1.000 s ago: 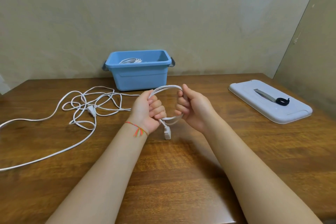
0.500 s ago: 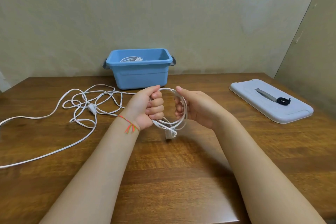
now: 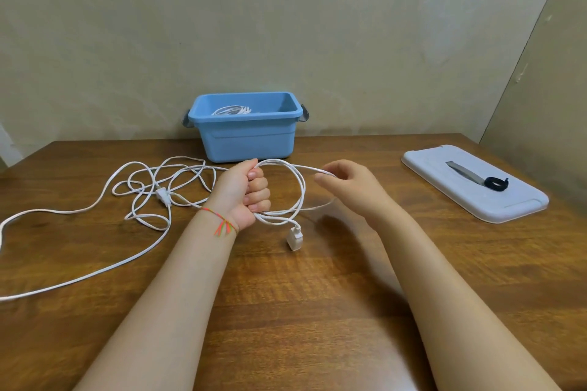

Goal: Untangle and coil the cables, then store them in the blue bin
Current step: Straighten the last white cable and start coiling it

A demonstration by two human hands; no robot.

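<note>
Wooden table [image 3: 317, 311], bin [image 3: 244, 133] at 12 o'clock, one coil [image 3: 232, 110] inside. Left hand [image 3: 244, 194] fisted round loops [image 3: 286, 194] to keep them stacked; right hand [image 3: 346, 182] pinched cable at 3 o'clock, likely feeding next turn. Slack [image 3: 143, 187] lay at 9 o'clock.

Two hands: left hand [image 3: 244, 194], right hand [image 3: 349, 187]. One blue bin [image 3: 245, 133]. Two white cables (one coiled inside bin). One lid [image 3: 473, 182]. One strap [image 3: 476, 176].

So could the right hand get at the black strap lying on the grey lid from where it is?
Probably yes: bare table lies between the right hand and the black strap on the grey lid, but it pinches the white cable.
</note>
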